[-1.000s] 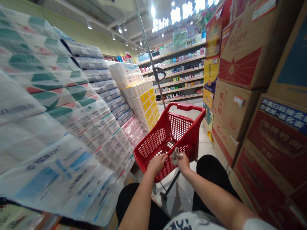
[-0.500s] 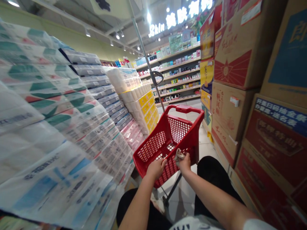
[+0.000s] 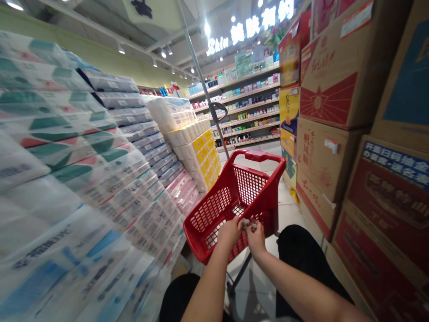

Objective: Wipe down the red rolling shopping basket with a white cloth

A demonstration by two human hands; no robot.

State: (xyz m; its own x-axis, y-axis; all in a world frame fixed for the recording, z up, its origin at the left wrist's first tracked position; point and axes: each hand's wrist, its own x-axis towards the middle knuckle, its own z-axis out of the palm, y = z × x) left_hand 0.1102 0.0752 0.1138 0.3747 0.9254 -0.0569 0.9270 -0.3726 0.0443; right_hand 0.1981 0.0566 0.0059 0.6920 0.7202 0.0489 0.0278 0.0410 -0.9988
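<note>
A red plastic shopping cart point(image 3: 208, 212) with perforated sides stands just in front of me. Over its near side, both hands meet at a small crumpled greyish cloth point(image 3: 248, 225). My left hand point(image 3: 230, 232) is closed, with its fingertips at the cloth's left edge. The cloth is pinched by my right hand point(image 3: 256, 239), whose fingers are bent around it. Parts of the cloth are hidden by the fingers. Through the holes of the basket, its inside shows no goods.
Stacked packs of paper point(image 3: 110, 179) rise along the left. Cardboard boxes point(image 3: 330, 156) are piled on the right. A metal pole point(image 3: 201, 76) with a sign stands beyond the cart, before shelves point(image 3: 250, 109) of small products. My knees flank the cart's near side.
My left hand has moved right and slightly up to meet the cloth. The cloth, which hung spread from my right hand, is now bunched between both hands.
</note>
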